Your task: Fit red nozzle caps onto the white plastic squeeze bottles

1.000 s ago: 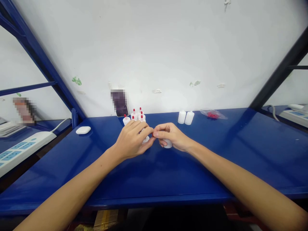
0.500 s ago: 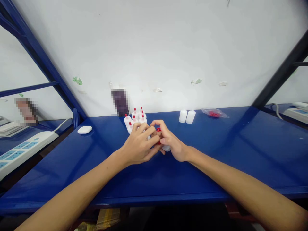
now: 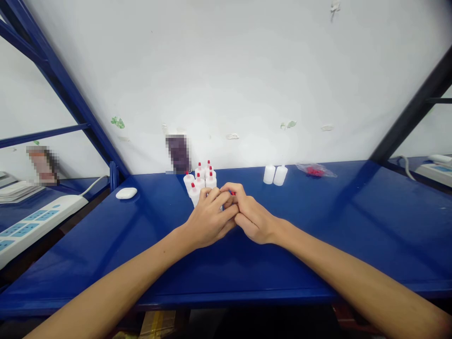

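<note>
My left hand (image 3: 213, 217) and my right hand (image 3: 254, 219) meet above the middle of the table, fingers bent and pressed together. A white bottle was in the curl of my right hand a moment before; the closed fingers now hide it. What the left fingertips pinch is covered too. A bit of red (image 3: 233, 193) shows behind the touching fingers. Just beyond my left hand stand several white squeeze bottles (image 3: 199, 180) with red-tipped nozzles, close together and upright. The left hand partly covers the nearest ones.
Two white bottles without red tips (image 3: 269, 174) stand at the back, right of centre. Beside them lies a clear bag of red pieces (image 3: 315, 170). A white rounded case (image 3: 126, 193) is on the blue table (image 3: 282, 273) at left. A power strip (image 3: 38, 226) lies further left.
My hands have closed tighter together, and my right fingers have curled inward. The white bottle seen under my right hand is now hidden. The view has shifted slightly.
</note>
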Demonstrator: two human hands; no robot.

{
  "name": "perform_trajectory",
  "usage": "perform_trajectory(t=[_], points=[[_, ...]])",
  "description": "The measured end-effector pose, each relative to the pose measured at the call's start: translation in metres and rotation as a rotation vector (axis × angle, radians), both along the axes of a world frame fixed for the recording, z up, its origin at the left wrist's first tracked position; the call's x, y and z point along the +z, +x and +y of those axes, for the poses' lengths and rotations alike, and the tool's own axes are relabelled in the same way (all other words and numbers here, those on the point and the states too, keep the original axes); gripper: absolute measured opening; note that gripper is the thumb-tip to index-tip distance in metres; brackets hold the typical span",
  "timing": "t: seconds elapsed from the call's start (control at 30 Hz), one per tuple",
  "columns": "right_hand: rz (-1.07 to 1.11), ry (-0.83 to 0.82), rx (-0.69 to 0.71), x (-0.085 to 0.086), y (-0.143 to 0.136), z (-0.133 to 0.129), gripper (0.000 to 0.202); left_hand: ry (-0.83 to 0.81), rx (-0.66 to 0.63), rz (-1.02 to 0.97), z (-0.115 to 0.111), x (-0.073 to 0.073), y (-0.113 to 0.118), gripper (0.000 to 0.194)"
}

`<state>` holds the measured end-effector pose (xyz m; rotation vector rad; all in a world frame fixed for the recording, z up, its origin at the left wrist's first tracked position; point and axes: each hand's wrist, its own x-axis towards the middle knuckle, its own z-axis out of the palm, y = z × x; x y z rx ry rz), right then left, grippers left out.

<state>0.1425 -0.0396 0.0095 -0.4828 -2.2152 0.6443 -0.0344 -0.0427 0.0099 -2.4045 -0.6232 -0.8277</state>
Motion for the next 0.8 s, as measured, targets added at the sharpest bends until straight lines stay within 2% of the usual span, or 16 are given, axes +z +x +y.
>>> perform_trajectory(t=[0.2,0.47,0.57,0.8], points=[[0.179,-0.163,0.064,0.001,-0.003,0.001,0.057,-0.074,0.033,-0.08,-0.003,-0.001,0.003,0.019],[0.269,-0.3,0.029,0.004,-0.004,-0.001,0.057,-0.133,-0.002,-0.224,-0.003,-0.003,0.007,0.012],[0.245,-0.279,0.018,0.005,-0.003,-0.001,0.057,-0.131,-0.013,-0.273,-0.002,-0.004,0.008,0.008],[0.127,-0.06,-0.083,0.001,0.0,-0.002,0.051,-0.162,-0.036,-0.273,-0.004,-0.011,0.011,0.01]])
